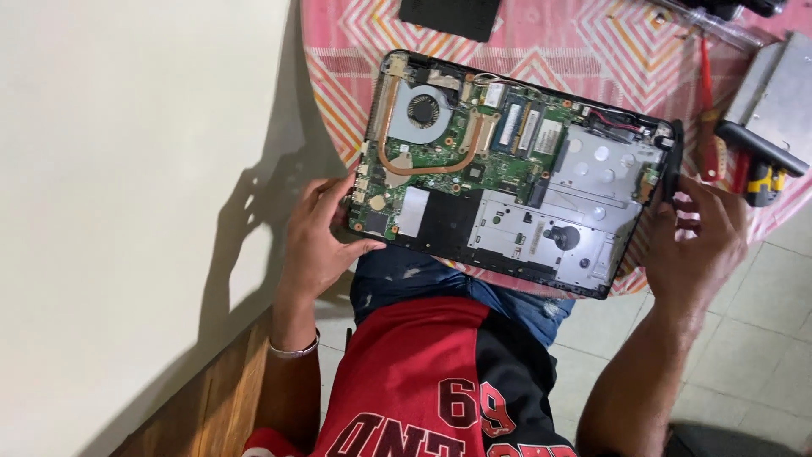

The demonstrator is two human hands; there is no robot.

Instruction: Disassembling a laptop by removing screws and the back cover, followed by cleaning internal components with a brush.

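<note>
Opened laptop chassis [507,169], bottom cover off, lies on the table [592,42] with a pink patterned cloth, its near edge overhanging toward the person's lap. Long axis runs left to right, tilted slightly down to the right. Green motherboard [474,144], cooling fan [423,110] and copper heat pipe [427,167] on the left half; bare metal bays on the right.

Left hand [317,241] at the chassis's left short edge, fingers spread, thumb lying along the near left corner; touching, not pinching. Right hand [698,245] at the right short edge, fingers curled around the black hinge end, a loose clasp. Both hands equally near, one per end.

Screwdrivers [706,118] and a silver optical drive [774,93] lie just right of the chassis.
</note>
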